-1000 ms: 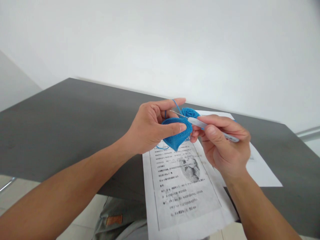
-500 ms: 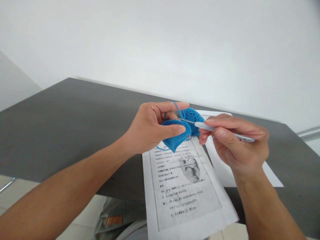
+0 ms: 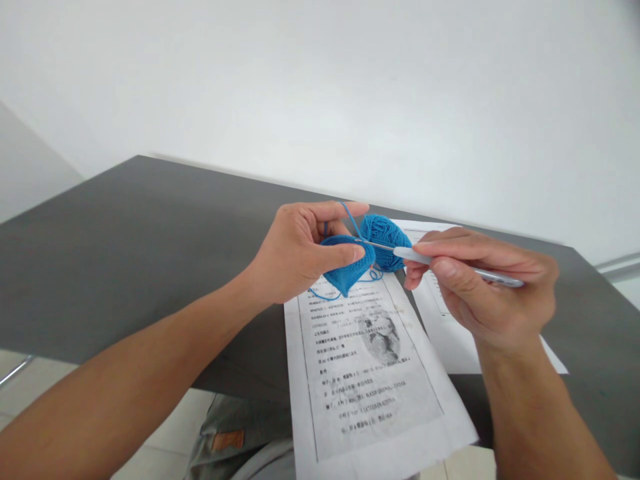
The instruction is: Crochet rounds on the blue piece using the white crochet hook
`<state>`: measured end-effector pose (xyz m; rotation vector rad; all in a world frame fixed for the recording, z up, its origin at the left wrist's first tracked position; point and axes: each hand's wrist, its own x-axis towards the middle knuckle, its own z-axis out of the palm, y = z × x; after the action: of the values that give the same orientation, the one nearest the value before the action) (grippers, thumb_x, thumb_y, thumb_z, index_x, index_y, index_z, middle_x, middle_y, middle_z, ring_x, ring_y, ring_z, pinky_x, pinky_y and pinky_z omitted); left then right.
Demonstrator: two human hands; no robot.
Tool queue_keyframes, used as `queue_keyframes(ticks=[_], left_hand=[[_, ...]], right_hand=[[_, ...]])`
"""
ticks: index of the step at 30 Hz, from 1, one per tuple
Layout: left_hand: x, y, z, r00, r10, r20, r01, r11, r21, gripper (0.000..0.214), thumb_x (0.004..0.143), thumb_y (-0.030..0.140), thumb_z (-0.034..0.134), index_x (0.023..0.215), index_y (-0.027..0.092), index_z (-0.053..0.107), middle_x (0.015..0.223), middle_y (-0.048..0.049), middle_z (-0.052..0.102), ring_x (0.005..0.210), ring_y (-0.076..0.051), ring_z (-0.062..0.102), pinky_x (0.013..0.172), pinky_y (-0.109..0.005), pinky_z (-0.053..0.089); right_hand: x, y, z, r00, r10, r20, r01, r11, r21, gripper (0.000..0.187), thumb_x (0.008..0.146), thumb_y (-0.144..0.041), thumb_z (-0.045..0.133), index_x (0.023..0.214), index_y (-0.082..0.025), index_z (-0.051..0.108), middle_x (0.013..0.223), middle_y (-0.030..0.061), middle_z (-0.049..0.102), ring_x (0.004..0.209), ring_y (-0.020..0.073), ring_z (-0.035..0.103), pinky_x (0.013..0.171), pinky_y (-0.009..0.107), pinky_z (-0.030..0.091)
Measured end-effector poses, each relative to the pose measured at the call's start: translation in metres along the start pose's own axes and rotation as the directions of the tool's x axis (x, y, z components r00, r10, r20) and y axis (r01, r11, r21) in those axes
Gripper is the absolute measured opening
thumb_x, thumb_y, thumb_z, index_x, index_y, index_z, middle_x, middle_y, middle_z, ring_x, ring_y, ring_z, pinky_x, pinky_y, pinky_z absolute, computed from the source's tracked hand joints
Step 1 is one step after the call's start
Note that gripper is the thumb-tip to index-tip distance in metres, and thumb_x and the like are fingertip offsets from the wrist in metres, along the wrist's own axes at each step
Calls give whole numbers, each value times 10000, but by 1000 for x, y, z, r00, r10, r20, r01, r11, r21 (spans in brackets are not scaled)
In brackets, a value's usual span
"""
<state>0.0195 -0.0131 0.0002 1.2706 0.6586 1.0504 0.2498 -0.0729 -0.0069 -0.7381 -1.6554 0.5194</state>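
Observation:
My left hand (image 3: 300, 250) pinches a small blue crocheted piece (image 3: 345, 270) between thumb and fingers, with a strand of blue yarn looped over the raised index finger. My right hand (image 3: 483, 280) is closed round a crochet hook (image 3: 415, 255) with a pale handle. The hook's metal tip reaches left to the top edge of the crocheted piece. A ball of blue yarn (image 3: 385, 232) lies on the table just behind the hook. Both hands hover above a printed sheet.
A dark grey table (image 3: 150, 240) runs across the view, against a white wall. A printed instruction sheet (image 3: 367, 373) hangs over the table's near edge, and a second sheet (image 3: 450, 333) lies to its right under my right hand. Grey trousers show below.
My right hand has drawn back to the right with the hook, uncovering the yarn ball. My left hand and the crocheted piece have stayed almost in place.

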Motion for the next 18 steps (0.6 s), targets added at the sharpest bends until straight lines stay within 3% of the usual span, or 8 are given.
queue_keyframes(ticks=[6,18], left_hand=[[1,-2,-1,1000,19,-23,-18,999,46,551,646,103,866,1195,123,822,669,31,675,574,-102,595,539,-234,494],[-1,0,2,983,167,-82,-133,940,313,585,709,129,797,1294,121,800,689,40,660,600,-101,552,555,-235,493]], right_hand=[[0,2,1,1000,-28,0,28,999,-38,244,939,-165,800,1136,-293,869,861,44,825,670,220,751,547,403,589],[4,-9,6,992,-121,22,122,960,-250,388,894,-64,800,1169,-331,857,790,1,808,693,202,746,639,403,592]])
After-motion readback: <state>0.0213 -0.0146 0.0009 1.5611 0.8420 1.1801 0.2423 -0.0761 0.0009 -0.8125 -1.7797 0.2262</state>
